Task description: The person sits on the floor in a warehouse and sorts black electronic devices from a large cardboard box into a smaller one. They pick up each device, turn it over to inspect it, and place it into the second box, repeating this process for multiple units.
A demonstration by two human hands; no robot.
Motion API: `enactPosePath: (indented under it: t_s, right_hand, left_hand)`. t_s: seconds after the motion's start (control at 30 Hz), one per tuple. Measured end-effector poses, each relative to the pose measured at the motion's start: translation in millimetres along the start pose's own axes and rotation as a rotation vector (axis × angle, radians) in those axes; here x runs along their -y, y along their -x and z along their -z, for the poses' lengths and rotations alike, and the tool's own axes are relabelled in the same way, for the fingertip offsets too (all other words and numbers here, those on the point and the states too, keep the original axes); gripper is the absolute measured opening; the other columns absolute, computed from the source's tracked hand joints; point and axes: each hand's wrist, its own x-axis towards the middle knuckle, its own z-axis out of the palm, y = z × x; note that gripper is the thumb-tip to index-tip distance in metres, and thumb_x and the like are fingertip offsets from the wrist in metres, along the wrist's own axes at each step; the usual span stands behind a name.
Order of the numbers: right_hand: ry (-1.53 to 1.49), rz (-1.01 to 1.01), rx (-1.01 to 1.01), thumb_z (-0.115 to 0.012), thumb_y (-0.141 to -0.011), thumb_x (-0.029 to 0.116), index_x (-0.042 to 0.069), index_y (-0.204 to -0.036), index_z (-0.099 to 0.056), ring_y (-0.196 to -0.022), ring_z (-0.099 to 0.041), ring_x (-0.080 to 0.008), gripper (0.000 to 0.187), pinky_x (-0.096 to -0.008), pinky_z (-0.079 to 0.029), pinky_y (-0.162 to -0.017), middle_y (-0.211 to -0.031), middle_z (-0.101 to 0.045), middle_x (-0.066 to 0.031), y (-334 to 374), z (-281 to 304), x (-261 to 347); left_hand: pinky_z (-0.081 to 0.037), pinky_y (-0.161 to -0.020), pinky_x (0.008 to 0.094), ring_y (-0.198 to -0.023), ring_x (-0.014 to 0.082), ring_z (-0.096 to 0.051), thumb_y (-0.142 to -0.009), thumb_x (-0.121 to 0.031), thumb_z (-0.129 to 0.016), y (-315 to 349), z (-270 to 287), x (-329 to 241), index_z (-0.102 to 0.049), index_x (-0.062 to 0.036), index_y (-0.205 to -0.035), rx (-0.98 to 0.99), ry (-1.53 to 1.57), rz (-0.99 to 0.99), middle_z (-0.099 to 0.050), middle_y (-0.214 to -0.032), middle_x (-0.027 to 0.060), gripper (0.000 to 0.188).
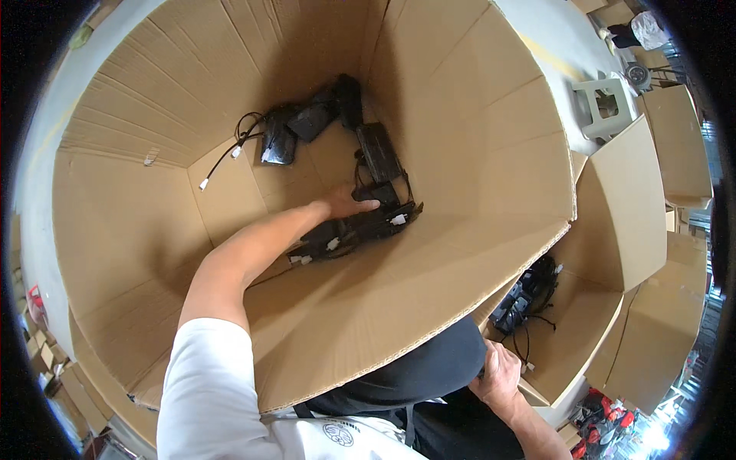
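Deep inside a large cardboard box (pixel 491 165), my left hand (pixel 345 203) is closed on a black rectangular pack (pixel 377 195), its thumb across the top and its other fingers partly hidden. Around it along the near wall lie more black packs (pixel 356 230) with cables and white plugs. Further back, several similar packs (pixel 314 119) rest on the box floor, one with a loose cable (pixel 222 165). Down at the right, my right hand (pixel 500 376) is closed beside my knee, at the near edge of a smaller cardboard box (pixel 586 307); what it grips is hidden.
The smaller box holds a heap of black packs and cables (pixel 525 295), with its flap (pixel 625 203) raised. Beyond stand a pale plastic stool (pixel 606 107) and further cartons (pixel 675 142). Red and dark items (pixel 602 422) lie at the lower right. Another person (pixel 644 32) is at the far right.
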Motion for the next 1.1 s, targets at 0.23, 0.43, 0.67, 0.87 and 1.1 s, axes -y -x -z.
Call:
enactPosePath:
  t_s: [0.23,0.43,0.67,0.87,1.1]
  right_hand:
    - [0.007,0.011,-0.009,-0.089,-0.069,0.033,0.0,-0.118,-0.054,-0.081,-0.069,-0.0296,0.068,-0.0397,-0.055,-0.069,-0.093,-0.065,-0.0139,0,-1,-1]
    - [0.028,0.0,-0.029,-0.088,-0.072,0.032,0.0,-0.117,-0.057,-0.077,-0.068,-0.0278,0.063,-0.0387,-0.056,-0.068,-0.089,-0.066,-0.0119,3,1,1]
    - [0.032,-0.005,-0.069,-0.084,-0.078,0.038,0.002,-0.116,-0.057,-0.074,-0.068,-0.0272,0.059,-0.0386,-0.057,-0.067,-0.086,-0.065,-0.0109,4,3,1]
    - [0.028,-0.042,-0.038,-0.079,-0.083,0.04,0.002,-0.122,-0.053,-0.082,-0.07,-0.0318,0.061,-0.0427,-0.058,-0.071,-0.092,-0.067,-0.0144,12,4,2]
    - [0.009,-0.053,-0.121,-0.078,-0.084,0.04,0.002,-0.119,-0.055,-0.086,-0.072,-0.0316,0.057,-0.0434,-0.058,-0.072,-0.091,-0.068,-0.0153,18,4,4]
  left_hand:
    - [-0.044,-0.11,0.049,-0.134,0.0409,-0.051,-0.084,-0.053,-0.074,39,-61,-16,-0.058,0.0065,-0.131,-0.19,-0.483,-0.179,-0.053,-0.14,0.0296,0.078]
    - [-0.054,-0.092,0.0536,-0.113,0.0417,-0.066,-0.094,-0.035,-0.063,42,-72,-37,-0.064,0.0024,-0.115,-0.131,-0.434,-0.021,-0.066,-0.12,0.0282,0.043]
    - [-0.054,-0.083,0.0559,-0.089,0.0468,-0.069,-0.096,-0.034,-0.058,114,58,-60,-0.068,0.0056,-0.089,-0.139,-0.545,-0.021,-0.068,-0.089,0.0315,0.041]
    - [-0.048,-0.059,0.0388,-0.059,0.0196,-0.057,-0.084,-0.02,-0.066,212,152,-124,-0.071,0.0046,-0.09,-0.357,-0.317,-0.087,-0.061,-0.064,0.0111,0.026]
    - [-0.036,-0.049,0.0307,-0.055,0.0084,-0.043,-0.092,-0.042,-0.077,307,174,-193,-0.073,-0.0002,-0.092,-0.159,-0.125,0.102,-0.052,-0.064,-0.0026,0.042]
